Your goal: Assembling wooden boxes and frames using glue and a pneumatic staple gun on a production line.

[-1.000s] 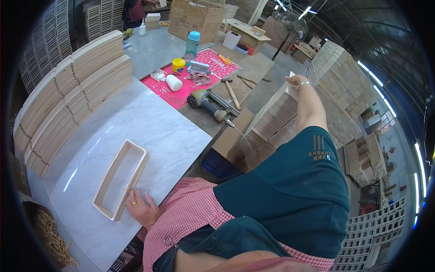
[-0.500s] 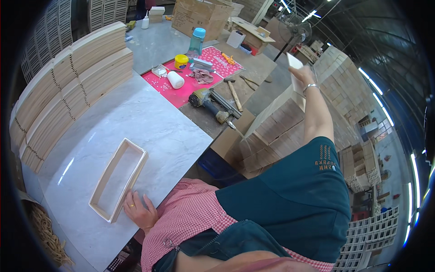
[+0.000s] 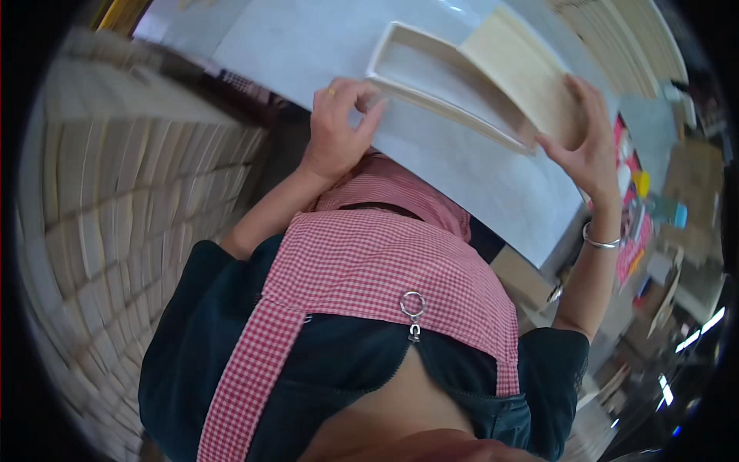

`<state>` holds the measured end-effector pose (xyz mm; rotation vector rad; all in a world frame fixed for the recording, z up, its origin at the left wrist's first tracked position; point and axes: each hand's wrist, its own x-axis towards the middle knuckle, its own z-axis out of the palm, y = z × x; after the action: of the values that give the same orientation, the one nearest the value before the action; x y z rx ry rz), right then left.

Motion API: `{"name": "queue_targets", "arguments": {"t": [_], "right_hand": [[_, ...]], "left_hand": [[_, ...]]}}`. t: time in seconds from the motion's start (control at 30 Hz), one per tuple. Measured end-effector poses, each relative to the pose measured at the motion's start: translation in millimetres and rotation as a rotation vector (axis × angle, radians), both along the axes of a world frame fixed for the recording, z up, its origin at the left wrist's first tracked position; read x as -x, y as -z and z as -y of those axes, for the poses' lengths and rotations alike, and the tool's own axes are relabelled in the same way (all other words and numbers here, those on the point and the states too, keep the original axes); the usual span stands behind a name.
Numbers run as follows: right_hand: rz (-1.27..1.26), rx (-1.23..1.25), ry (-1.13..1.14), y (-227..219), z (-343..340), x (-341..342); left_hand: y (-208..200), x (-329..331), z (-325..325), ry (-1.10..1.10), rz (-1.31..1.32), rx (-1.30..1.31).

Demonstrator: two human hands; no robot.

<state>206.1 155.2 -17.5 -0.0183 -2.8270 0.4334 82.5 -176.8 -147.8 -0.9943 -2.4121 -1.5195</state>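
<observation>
A shallow rectangular wooden frame (image 3: 446,112) lies on the pale marbled tabletop, its inside open to the table. My right hand (image 3: 586,150) grips a thin, flat wooden panel (image 3: 523,69), thumb on the near edge and fingers at its right end. The panel slants over the right part of the frame and hides some of it; whether the two touch is unclear. Close to the frame's left end, my left hand (image 3: 339,127) is half curled, thumb and forefinger apart, holding nothing that I can see.
The marbled table (image 3: 262,46) ends just in front of me. Bundled wooden strips (image 3: 616,38) stand at its far right. Stacked wooden pieces (image 3: 100,177) rise on my left. A yellow tub (image 3: 640,182), a blue-topped bottle (image 3: 673,213) and a cardboard box (image 3: 693,177) are at right.
My right hand has come from the stack at the right to the frame, bringing the panel. My left hand has come off the frame's side. The whole view has turned toward the table.
</observation>
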Motion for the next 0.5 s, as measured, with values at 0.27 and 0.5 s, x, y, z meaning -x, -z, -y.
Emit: {"name": "queue_targets", "arguments": {"t": [0.27, 0.5], "right_hand": [[0.063, 0.01, -0.255, 42, 48, 67], [0.137, -0.003, -0.213, 54, 47, 64]], "left_hand": [[-7, 27, 14, -0.17, 0.042, 0.002], [-15, 37, 3, -0.115, -0.009, 0.059]]}}
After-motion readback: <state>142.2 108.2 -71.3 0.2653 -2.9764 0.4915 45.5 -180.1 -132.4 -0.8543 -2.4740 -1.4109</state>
